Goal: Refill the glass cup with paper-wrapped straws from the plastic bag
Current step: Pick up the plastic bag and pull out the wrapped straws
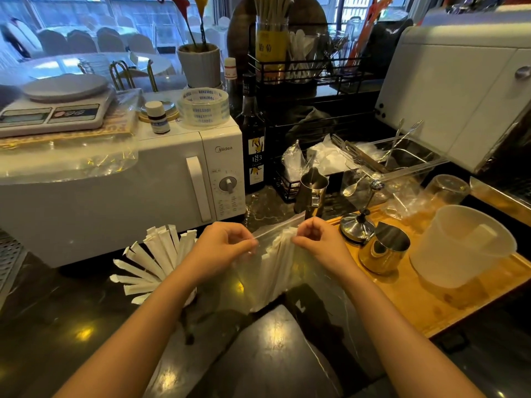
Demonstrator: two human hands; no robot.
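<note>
Left hand (222,245) and right hand (316,239) each pinch one plastic bag (275,271) rim; straws uncountable.

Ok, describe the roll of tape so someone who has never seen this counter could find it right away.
Start at the white microwave on the left of the counter and look at its top. At the right end, above the door handle, lies the roll of tape. It is a clear ring printed with blue lettering, unlike the small dark bottle beside it.
</note>
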